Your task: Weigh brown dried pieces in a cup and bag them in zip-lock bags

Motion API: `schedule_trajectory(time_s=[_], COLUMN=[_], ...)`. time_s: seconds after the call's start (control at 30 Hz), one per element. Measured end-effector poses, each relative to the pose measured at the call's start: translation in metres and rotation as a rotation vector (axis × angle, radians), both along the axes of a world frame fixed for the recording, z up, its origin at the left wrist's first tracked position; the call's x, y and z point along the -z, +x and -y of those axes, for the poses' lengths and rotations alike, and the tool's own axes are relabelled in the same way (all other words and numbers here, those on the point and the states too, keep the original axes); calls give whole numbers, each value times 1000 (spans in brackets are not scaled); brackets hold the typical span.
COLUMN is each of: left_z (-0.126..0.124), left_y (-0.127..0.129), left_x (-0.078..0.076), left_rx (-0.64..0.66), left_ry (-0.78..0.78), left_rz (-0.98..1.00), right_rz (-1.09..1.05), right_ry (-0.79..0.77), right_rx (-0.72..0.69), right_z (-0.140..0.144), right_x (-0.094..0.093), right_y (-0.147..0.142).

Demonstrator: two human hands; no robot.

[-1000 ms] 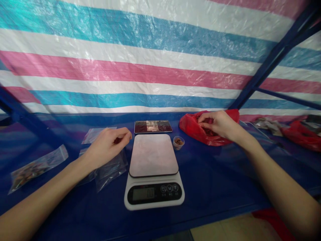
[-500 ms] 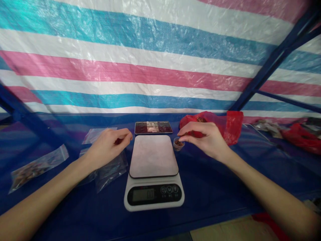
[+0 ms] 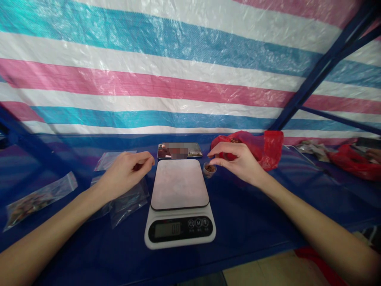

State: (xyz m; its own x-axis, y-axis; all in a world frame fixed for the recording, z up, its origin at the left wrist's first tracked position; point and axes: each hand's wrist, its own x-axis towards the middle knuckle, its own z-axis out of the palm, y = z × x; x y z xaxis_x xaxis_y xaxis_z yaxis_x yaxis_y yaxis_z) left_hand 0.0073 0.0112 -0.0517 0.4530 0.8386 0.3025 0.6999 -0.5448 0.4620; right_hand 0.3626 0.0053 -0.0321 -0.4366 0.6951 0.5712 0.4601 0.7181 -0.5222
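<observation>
A white kitchen scale [image 3: 180, 184] stands in the middle of the blue surface, its pan bare and its display reading what looks like 0.0. Left of the pan, my left hand [image 3: 127, 171] hovers over clear plastic bags [image 3: 127, 204] with fingers curled and thumb and index tips together; anything inside them is hidden. A small clear cup [image 3: 209, 170] with brown bits in it sits just right of the pan. Above its rim is my right hand [image 3: 235, 161], thumb and index tips slightly apart, with nothing visible between them.
A phone [image 3: 180, 151] lies behind the scale. The red plastic bag [image 3: 273, 149] is behind my right hand. At the left lies a zip bag [image 3: 38, 202] of brownish pieces. Another red bag [image 3: 354, 161] is at far right. Blue frame bars [image 3: 312, 83] and striped sheeting [image 3: 149, 87] rise behind.
My right thumb has lifted slightly from the cup's rim and its fingertips are a little farther apart. The whole view has shifted slightly. My left hand keeps its pose.
</observation>
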Motion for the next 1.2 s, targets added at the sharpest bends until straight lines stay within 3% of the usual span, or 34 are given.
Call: schedule_trajectory(time_s=[0.1,0.23,0.3,0.43,0.5,0.63,0.8,0.93,1.0,1.1,1.2], left_z=[0,0,0,0,1,2,1,1,1,1,1], left_y=[0,-1,-1,0,0,0,0,1,1,0,0], left_x=[-1,0,1,1,0,-1,-2,-3,-2,-2,-1], left_rx=[-10,-11,-9,-11,-10,-19,-22,-23,-16,-16,-22], left_ry=[-5,-12,-13,-7,-3,-11,7,7,8,13,10], left_rz=[-12,-24,-26,-26,-29,-35,-37,-43,-39,-40,-46], right_rz=[-7,-99,33,407,465,523,496,248,115,44,115], right_ry=[72,165,131,-135,-125,-26,-6,117,168,94,-23], right_rx=[98,485,574,307,248,286,322,451,440,209,-56], right_z=[5,-4,-19,-49,-56,-57,-51,-33,-19,0,6], right_x=[-14,-31,-29,-7,5,14,3,-19,-30,-37,-29], right_y=[6,41,67,101,102,92,88,74,60,35,17])
